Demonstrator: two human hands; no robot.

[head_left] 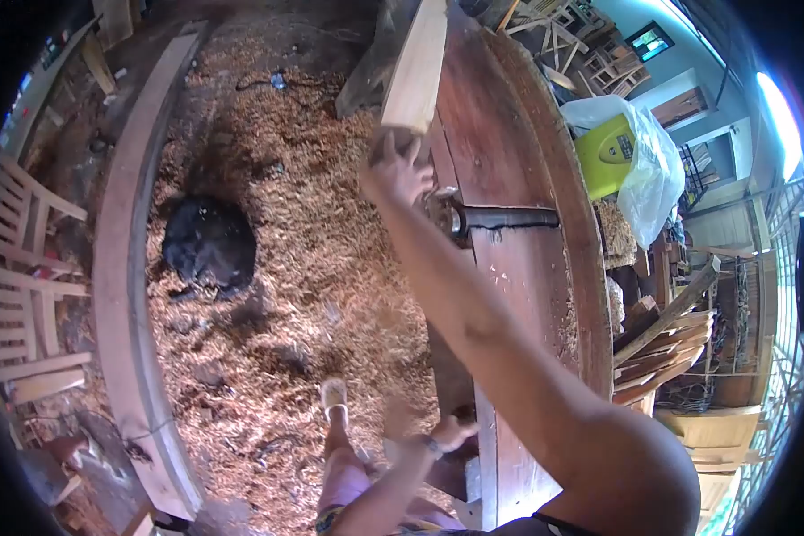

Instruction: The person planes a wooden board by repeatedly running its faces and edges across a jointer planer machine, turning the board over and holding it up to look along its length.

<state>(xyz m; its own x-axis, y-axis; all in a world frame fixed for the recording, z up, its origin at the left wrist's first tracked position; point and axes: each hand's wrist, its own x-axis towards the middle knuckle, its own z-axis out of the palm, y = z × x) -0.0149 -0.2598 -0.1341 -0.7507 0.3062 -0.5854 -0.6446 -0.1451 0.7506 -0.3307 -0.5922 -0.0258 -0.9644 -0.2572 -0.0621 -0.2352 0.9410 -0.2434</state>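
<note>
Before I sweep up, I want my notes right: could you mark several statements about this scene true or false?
1. The right hand is at the near end of a pale wooden board. True.
2. The left hand is up beside the right hand. False: it is lower down, by the edge of the workbench.
3. Wood shavings lie strewn beside the workbench. True.
4. The green case is on the picture's left. False: it is on the right, partly under clear plastic.
</note>
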